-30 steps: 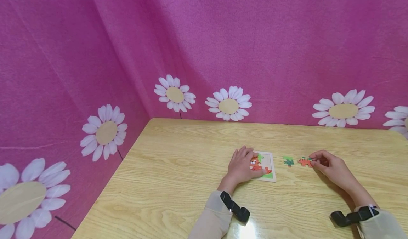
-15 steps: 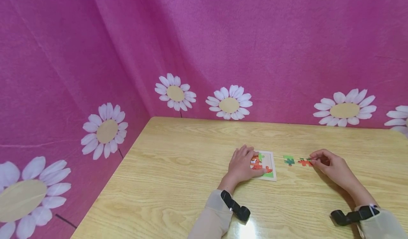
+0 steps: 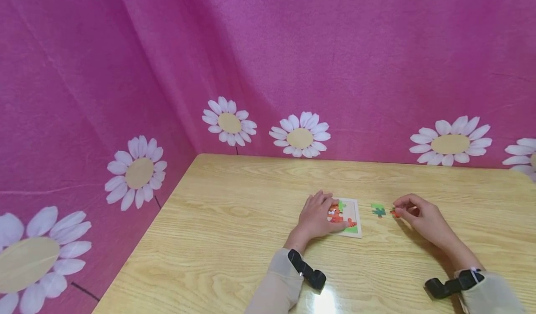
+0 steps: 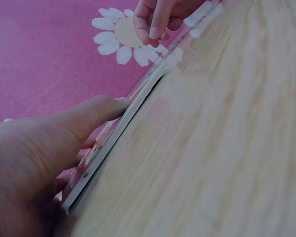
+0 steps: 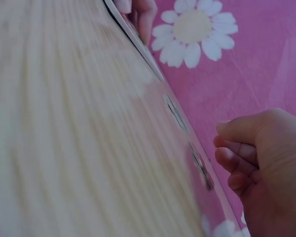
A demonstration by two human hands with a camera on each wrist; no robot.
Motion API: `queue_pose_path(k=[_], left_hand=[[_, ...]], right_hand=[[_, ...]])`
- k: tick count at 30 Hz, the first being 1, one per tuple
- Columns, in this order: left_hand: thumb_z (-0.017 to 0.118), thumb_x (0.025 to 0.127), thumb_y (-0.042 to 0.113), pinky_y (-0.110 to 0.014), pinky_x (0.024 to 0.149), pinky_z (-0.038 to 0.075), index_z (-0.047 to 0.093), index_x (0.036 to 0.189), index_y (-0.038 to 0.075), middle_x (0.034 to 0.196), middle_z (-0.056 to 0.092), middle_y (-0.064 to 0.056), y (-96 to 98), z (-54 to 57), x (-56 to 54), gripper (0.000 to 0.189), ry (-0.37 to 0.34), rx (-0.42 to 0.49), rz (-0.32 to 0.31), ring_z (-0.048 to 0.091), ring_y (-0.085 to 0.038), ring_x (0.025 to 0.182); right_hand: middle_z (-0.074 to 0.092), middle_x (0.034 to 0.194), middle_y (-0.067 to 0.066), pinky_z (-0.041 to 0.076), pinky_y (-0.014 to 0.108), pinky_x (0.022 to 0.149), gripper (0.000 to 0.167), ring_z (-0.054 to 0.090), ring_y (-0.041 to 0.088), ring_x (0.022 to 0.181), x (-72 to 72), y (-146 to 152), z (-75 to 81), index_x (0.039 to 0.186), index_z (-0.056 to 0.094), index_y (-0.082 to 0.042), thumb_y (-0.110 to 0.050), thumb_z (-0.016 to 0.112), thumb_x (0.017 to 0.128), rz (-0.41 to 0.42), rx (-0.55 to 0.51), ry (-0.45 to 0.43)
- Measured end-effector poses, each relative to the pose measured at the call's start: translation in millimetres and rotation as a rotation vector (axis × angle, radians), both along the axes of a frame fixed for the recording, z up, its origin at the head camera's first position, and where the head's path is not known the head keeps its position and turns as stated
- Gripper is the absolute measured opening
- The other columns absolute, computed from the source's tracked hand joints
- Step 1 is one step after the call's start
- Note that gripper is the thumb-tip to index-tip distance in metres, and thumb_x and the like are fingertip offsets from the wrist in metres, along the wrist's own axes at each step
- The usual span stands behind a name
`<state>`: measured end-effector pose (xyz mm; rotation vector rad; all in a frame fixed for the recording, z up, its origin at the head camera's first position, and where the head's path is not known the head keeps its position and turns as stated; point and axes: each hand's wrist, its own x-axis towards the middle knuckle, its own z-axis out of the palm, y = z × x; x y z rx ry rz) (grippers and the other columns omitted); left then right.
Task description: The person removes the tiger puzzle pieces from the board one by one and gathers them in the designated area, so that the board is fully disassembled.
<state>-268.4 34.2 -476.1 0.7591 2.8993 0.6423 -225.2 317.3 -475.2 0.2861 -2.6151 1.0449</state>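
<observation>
My left hand (image 3: 314,216) rests on the left part of a small white-framed jigsaw puzzle board (image 3: 358,216), thumb and fingers spread over it. The board's picture has an orange tiger on green, with a pale bare area. In the left wrist view, the thumb touches the top of the board (image 4: 106,147). Right of the board lies a green puzzle piece (image 3: 378,210). My right hand (image 3: 424,218) hovers over an orange puzzle piece (image 3: 394,213), partly covering it. The right wrist view shows loosely curled fingers apart from the orange piece (image 5: 201,168), holding nothing.
The wooden table (image 3: 234,221) reaches back to a pink curtain (image 3: 368,63) printed with white daisies. Black straps with camera mounts (image 3: 310,272) sit on both wrists. A bright light reflection shows on the table near the front.
The right hand has moved slightly left, so it covers more of the orange piece. The left hand, the board and the green piece stay as they were.
</observation>
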Motion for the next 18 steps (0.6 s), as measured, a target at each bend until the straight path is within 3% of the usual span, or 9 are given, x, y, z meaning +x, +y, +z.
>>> queue_pose_path(k=[10,18], left_hand=[[0.064,0.086,0.056,-0.036,0.128,0.016,0.045,0.146,0.026,0.159,0.033,0.007,-9.0,3.4,-4.7,0.069,-0.049,-0.005,-0.069,0.018,-0.016,0.153],[0.066,0.085,0.051,-0.035,0.128,0.014,0.043,0.148,0.026,0.16,0.031,0.006,-14.2,6.7,-7.1,0.072,-0.089,0.016,-0.116,0.016,-0.017,0.154]], right_hand=[[0.062,0.085,0.001,0.04,0.016,0.058,0.011,0.045,-0.004,0.071,-0.5,-27,0.3,0.099,0.065,-0.007,-0.005,0.069,0.089,0.065,0.002,0.006],[0.063,0.079,-0.001,0.044,0.016,0.058,0.014,0.05,-0.005,0.07,-4.7,-41,-4.5,0.094,0.065,-0.006,0.003,0.07,0.085,0.154,-0.026,0.071]])
